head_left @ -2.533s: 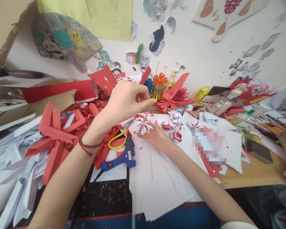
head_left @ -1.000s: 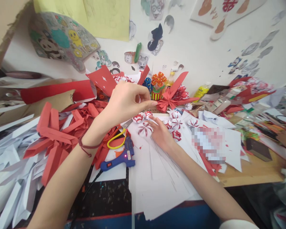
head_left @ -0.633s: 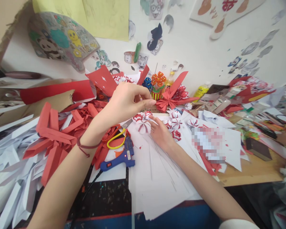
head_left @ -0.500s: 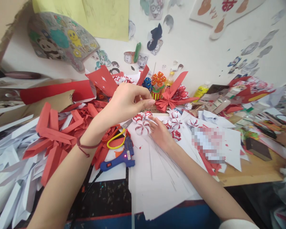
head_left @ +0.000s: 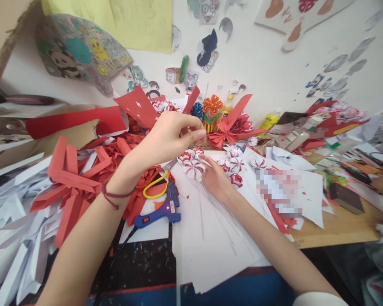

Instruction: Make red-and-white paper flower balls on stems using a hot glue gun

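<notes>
One striped paper flower (head_left: 195, 170) sits at the front of a small red-and-white group, over the stacked white sheets (head_left: 210, 255); whether it rests on them or hangs just clear, I cannot tell. My right hand (head_left: 215, 178) comes in beside it, half curled, its fingers reaching the flower's edge, perhaps to steady it; their tips are partly hidden, so I cannot say whether they grip. My left hand (head_left: 175, 134) is raised above and behind, fingers closed in a pinch, thumb tip against forefinger. Such a pinch would suit something thin, but I can make out nothing in it. The wrist arches, knuckles up, and that forearm slants in over the desk (head_left: 143, 263), while the right one lies lower across the paper. Between my arms, the blue glue gun (head_left: 159, 214) and yellow-handled scissors (head_left: 165, 174) lie near the flower, probably for easy reach. Folded red strips (head_left: 73, 178) are heaped on my left, perhaps to leave the sheets free, and more flowers (head_left: 236, 164) cluster just past my right hand.
</notes>
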Tool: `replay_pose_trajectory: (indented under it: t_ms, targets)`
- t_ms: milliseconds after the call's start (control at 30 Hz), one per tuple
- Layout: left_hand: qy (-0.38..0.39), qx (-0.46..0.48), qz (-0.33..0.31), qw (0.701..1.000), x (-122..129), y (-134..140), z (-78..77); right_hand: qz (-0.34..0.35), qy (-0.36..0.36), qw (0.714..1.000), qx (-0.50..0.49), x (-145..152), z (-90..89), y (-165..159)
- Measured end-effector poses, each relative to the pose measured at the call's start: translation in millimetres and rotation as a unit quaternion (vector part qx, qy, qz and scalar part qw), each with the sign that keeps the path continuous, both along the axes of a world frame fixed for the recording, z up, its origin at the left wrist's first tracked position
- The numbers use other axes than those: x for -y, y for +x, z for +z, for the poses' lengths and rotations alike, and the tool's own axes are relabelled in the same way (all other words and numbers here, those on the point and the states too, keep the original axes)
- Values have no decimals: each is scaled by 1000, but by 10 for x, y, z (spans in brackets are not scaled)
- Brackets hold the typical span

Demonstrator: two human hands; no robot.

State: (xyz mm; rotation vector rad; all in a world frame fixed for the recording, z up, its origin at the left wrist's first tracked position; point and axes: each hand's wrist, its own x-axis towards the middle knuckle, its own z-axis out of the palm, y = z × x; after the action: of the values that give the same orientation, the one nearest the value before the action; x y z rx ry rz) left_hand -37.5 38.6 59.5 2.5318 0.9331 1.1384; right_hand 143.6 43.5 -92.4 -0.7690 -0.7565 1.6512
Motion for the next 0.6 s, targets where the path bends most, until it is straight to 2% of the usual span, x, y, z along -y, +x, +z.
replay_pose_trajectory:
  t_ms: [600]
  targets:
    - [18,10,25,999,-46,0,-45,-13,-9,1000,8,10,16,0]
